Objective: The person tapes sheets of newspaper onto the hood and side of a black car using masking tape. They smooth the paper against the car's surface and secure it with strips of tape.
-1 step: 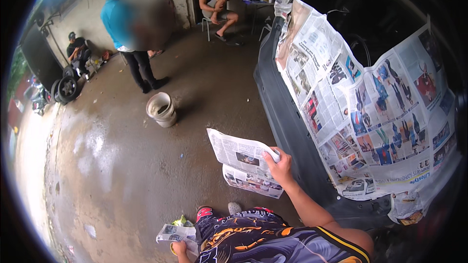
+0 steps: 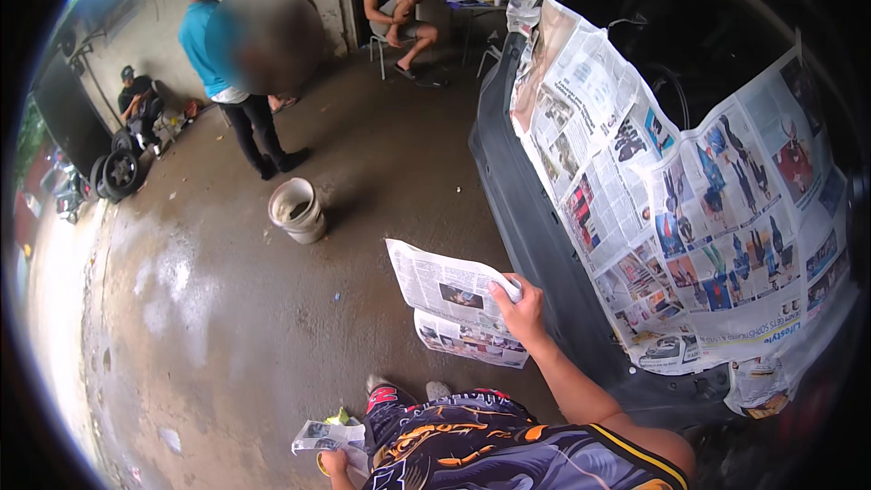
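Note:
My right hand (image 2: 521, 310) is closed on the edge of a folded newspaper (image 2: 454, 295), which hangs open to the left over the wet floor. At the lower edge my left hand (image 2: 335, 464) grips a smaller newspaper piece (image 2: 327, 436). A yellowish ring-like edge shows by its fingers; I cannot make out what it is. Behind that paper a yellow-green thing (image 2: 341, 416) peeks out. On my right, newspaper sheets (image 2: 717, 218) cover the side of a dark grey car body (image 2: 522, 209), leaving its dark window opening partly bare.
A dirty white bucket (image 2: 298, 210) stands on the wet concrete floor (image 2: 236, 308) ahead. Beyond it a person in a teal shirt (image 2: 201, 45) stands. Two people sit by the back wall. Tyres (image 2: 120, 172) lie at the left, and a cluttered table (image 2: 472, 2) stands behind.
My left shoe has come into view by the shorts. The bucket and the standing person sit slightly further left and lower in view. Both hands keep their newspapers.

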The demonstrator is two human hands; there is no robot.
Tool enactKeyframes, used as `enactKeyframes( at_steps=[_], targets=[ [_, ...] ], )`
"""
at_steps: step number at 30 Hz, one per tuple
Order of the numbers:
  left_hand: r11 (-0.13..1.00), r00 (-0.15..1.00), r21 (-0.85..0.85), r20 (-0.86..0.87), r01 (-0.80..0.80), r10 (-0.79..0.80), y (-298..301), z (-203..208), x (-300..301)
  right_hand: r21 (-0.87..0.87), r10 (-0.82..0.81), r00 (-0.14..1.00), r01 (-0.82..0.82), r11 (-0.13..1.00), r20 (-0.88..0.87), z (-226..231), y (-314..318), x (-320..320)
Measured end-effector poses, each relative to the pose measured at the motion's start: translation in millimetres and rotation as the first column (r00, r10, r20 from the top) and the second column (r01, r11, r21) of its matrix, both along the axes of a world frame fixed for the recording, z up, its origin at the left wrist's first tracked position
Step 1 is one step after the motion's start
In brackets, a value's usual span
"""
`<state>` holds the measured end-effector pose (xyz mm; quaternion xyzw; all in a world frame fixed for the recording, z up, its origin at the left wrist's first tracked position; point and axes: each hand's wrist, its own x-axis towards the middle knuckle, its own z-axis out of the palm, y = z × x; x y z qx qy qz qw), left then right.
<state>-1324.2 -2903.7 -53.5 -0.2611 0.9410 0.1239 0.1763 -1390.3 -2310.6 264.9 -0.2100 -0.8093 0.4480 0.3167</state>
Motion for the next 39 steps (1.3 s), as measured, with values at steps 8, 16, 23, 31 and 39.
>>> enactKeyframes(
  at_steps=[8, 16, 23, 31, 39],
  targets=[
    [0.833, 0.829, -0.026, -0.083, 0.552, -0.552, 46.9, -27.3, -346.1, -0.011, -0.327, 0.944, 0.327, 0.945, -0.050, -8.4, 20.0, -144.2],
    [0.499, 0.482, 0.010, -0.271, 0.867, -0.833, 191.2, 34.3, -700.0, 0.228, -0.642, 0.765, 0.617, 0.753, 0.051, 6.5, 43.7, -228.3],
    [0.287, 0.303, 0.106, -0.456, 0.952, -0.837, 379.6, 105.6, -839.7, 0.180, -0.749, 0.654, 0.728, 0.661, 0.108, -7.0, 63.1, -296.6],
    [-0.019, 0.085, 0.164, -0.603, 0.986, -0.793, 599.9, 148.9, -867.7, 0.119, -0.740, 0.661, 0.730, 0.673, 0.124, -48.4, 164.9, -407.5],
    [-0.147, 0.283, 0.462, -0.732, 0.875, -0.620, 751.0, 288.0, -961.2, 0.098, -0.713, 0.656, 0.715, 0.692, 0.247, -72.8, 293.8, -501.1]
  ],
)
